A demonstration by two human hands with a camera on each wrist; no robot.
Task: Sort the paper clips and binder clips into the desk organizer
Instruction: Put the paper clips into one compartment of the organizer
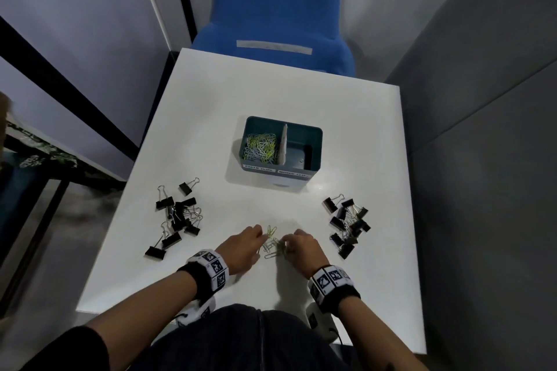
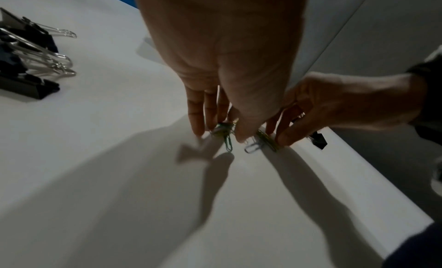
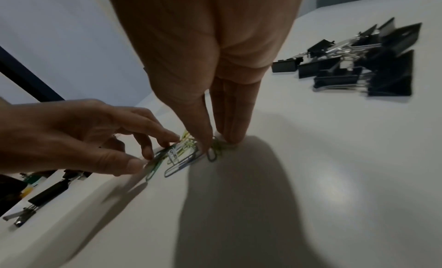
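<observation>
A small heap of green, white and blue paper clips (image 1: 272, 245) lies on the white table (image 1: 211, 105) near its front edge. My left hand (image 1: 261, 238) pinches clips at the heap's left side between thumb and fingers (image 3: 148, 158). My right hand (image 1: 286, 245) pinches clips on the right side, fingers pointing down (image 3: 216, 141). The teal desk organizer (image 1: 313, 129) stands mid-table; its left compartment holds many paper clips (image 1: 261, 144), its right one (image 1: 298, 153) looks empty. Black binder clips lie in two piles, left (image 1: 177, 217) and right (image 1: 348, 223).
A blue chair (image 1: 277, 9) stands beyond the table's far edge. Grey walls close in on both sides. The left binder clip pile (image 2: 31, 64) and the right pile (image 3: 358, 69) flank my hands, each about a hand's width away.
</observation>
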